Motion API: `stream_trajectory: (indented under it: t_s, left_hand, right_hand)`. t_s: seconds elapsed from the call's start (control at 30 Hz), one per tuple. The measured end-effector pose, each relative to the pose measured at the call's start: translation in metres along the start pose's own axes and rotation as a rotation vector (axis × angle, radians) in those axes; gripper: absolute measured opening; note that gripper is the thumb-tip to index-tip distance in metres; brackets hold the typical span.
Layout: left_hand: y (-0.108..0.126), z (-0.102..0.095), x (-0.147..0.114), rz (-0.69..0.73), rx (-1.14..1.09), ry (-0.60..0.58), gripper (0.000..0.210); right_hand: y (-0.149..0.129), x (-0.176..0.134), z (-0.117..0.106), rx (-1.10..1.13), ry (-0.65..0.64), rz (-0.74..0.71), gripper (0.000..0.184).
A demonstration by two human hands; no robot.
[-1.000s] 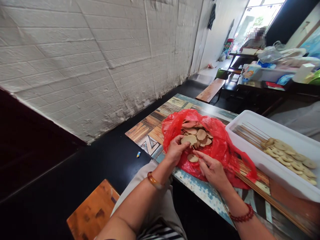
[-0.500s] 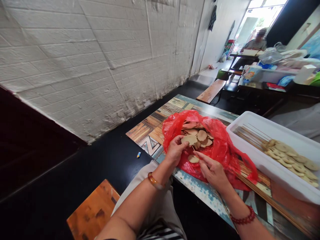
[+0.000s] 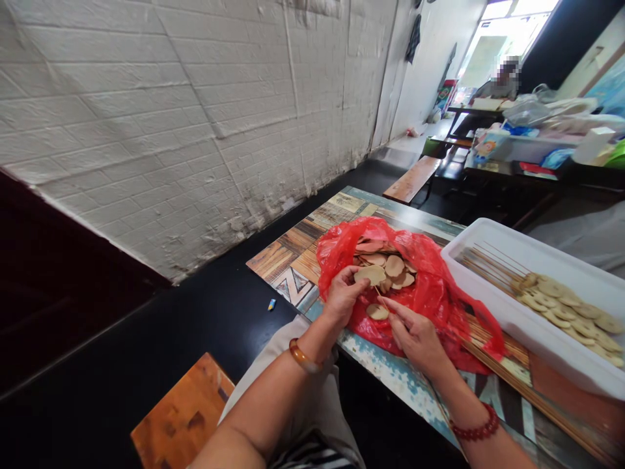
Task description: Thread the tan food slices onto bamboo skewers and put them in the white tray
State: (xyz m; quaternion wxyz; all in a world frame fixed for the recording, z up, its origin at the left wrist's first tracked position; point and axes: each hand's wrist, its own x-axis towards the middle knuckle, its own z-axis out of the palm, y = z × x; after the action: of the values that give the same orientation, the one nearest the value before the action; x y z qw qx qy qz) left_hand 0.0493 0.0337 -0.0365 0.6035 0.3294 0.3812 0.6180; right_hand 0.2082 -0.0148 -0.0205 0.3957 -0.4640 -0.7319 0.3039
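My left hand [image 3: 342, 294] pinches a pale oval slice [image 3: 370, 275], which looks like potato, above an open red plastic bag [image 3: 430, 273]. My right hand [image 3: 416, 333] is closed on a thin bamboo skewer [image 3: 380, 296], whose tip meets the lower edge of that slice. Between my hands another slice [image 3: 377, 312] lies on the red plastic; I cannot tell whether the skewer touches it. More loose slices [image 3: 394, 266] are heaped in the bag's mouth. A bundle of bare skewers [image 3: 525, 387] lies on the table, beside my right forearm.
A white plastic tray [image 3: 473, 229] at right holds skewered slices [image 3: 566, 309]. The patterned table [image 3: 297, 254] stands near a white brick-patterned wall [image 3: 219, 117]. Behind are a bench [image 3: 413, 178], a cluttered table and a seated person [image 3: 500, 85]. A wooden stool [image 3: 183, 413] is at lower left.
My hands, the slice and the skewer stay in almost the same place. The view has shifted only very slightly.
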Motion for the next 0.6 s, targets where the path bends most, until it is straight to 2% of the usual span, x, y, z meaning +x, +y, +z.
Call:
stream_trajectory:
  t_s: [0.6]
  left_hand:
    - [-0.0031, -0.0011, 0.0002, 0.089, 0.25, -0.009, 0.022]
  right_hand:
    - [0.0045, 0.0012, 0.0016, -0.01, -0.008, 0.006, 0.037]
